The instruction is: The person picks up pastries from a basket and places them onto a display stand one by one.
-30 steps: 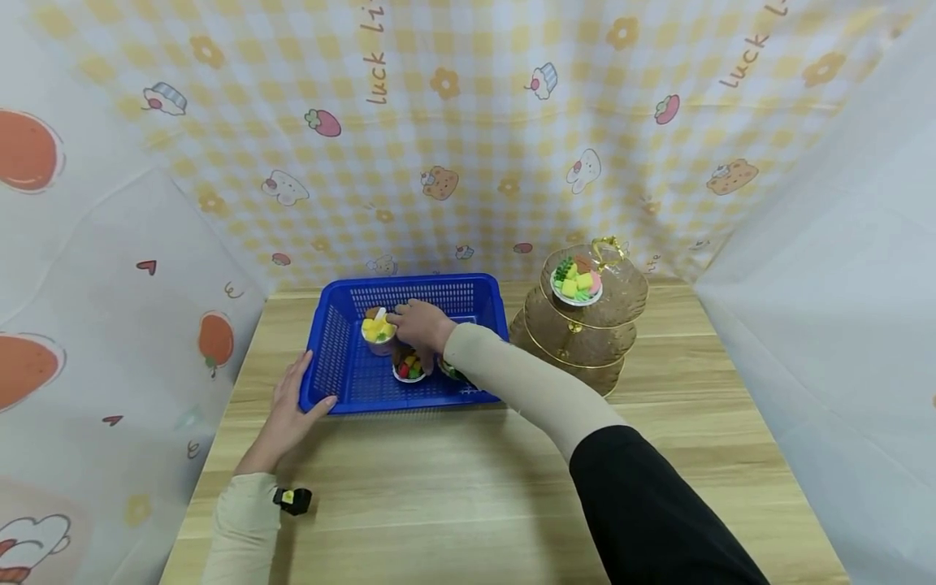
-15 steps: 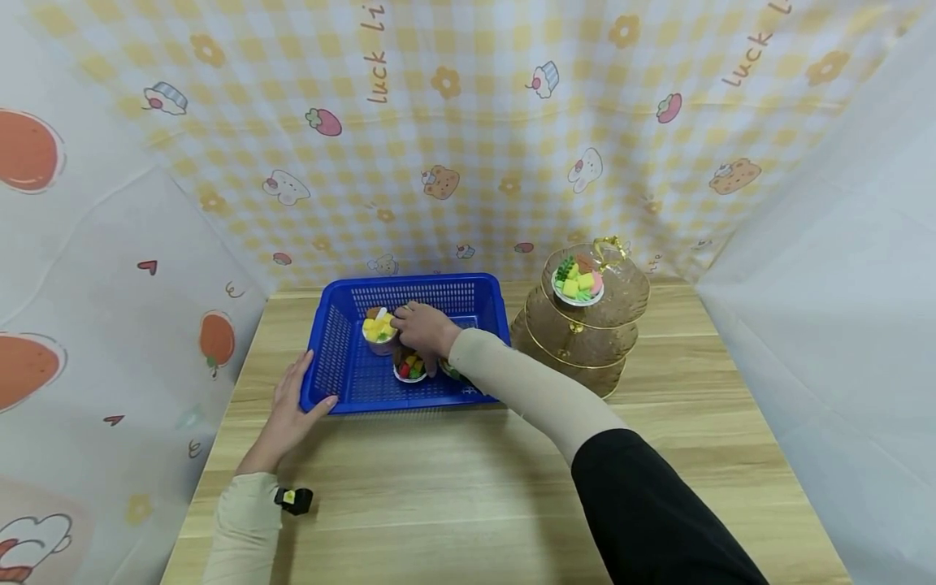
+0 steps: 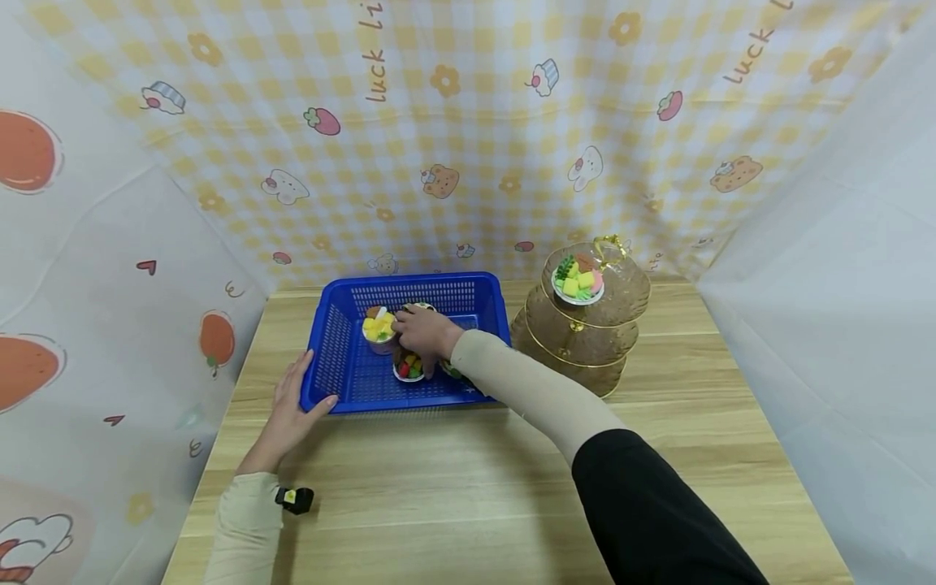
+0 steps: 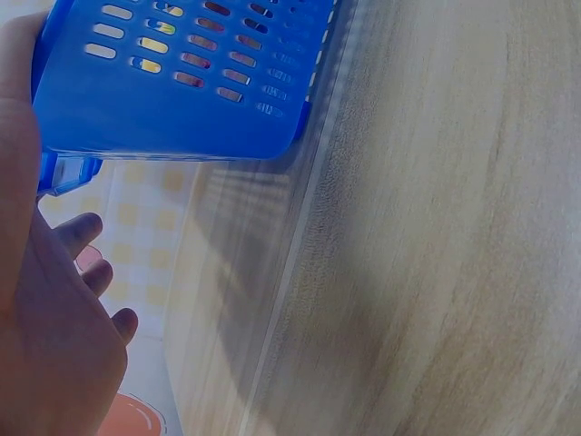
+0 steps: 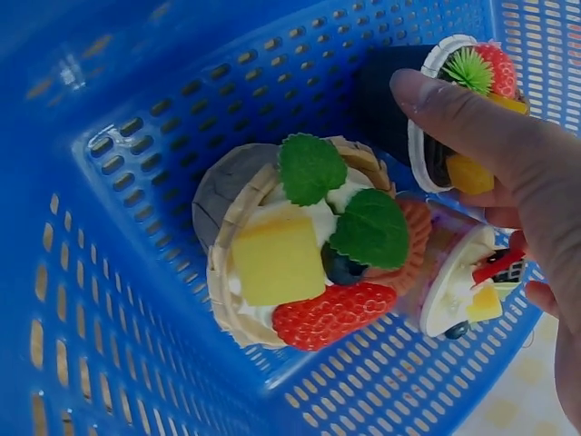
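Note:
My right hand (image 3: 426, 331) is inside a blue plastic basket (image 3: 344, 404), holding a dark toy dessert cup (image 5: 386, 100) topped with strawberry, orange pieces and a green sprig. In the right wrist view, the thumb lies across its white rim and the fingers go behind it. Beside it are a larger waffle-edged dessert cup (image 5: 277, 259) with strawberry and leaves, and a cream-topped cup (image 5: 463, 291). A cup with yellow cubes (image 3: 378, 328) stands left of the hand. My left hand (image 3: 288, 413) rests at the basket's front left corner, thumb along the front, fingers extended along the side.
Right of the basket stands a three-tier stand (image 3: 621, 296) with gold rims and a gold handle. Its top tier bears a dessert cup (image 3: 578, 284). Both are on a wooden table (image 3: 439, 504), with a checkered curtain (image 3: 497, 122) behind.
My right hand has shifted slightly right and toward me, and the cup behind it shows more. The left hand and basket stay where they were.

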Demonstrator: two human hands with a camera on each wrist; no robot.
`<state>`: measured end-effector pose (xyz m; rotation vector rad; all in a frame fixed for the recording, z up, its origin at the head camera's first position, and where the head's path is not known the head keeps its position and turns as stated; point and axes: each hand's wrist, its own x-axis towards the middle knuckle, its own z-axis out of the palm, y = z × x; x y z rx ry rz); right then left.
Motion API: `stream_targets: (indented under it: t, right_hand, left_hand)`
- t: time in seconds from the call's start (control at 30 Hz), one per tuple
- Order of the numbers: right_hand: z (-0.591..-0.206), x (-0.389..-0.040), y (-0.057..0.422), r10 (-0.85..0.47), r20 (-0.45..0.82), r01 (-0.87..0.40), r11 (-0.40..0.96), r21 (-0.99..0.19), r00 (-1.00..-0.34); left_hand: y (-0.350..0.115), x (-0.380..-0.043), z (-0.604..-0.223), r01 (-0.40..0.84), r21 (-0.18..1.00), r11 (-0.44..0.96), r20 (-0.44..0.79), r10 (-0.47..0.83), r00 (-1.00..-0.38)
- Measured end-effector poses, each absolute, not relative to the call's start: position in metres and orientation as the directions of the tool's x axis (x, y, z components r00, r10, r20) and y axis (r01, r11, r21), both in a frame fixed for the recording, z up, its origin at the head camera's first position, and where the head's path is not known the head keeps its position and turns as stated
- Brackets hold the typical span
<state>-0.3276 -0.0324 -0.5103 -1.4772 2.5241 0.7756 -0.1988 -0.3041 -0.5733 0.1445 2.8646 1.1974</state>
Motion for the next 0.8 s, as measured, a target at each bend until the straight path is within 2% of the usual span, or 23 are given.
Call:
stream_targets:
  t: [0.47,0.8]
  right_hand:
    - [-0.5171,-0.3283,-0.0327,-0.780,-0.359,-0.854,0.424,0.301,-0.513]
    - [-0.5144,-0.3305,-0.0277,-0.807,-0.299,-0.858,0.450,0.246,-0.509]
  left_hand:
    - [-0.3045,-0.1981,-0.5737,0.079,0.712,0.697,0.014,0.098,-0.995]
    - [-0.3039,-0.1982,-0.5719,0.085,0.716,0.693,0.018,0.104,-0.994]
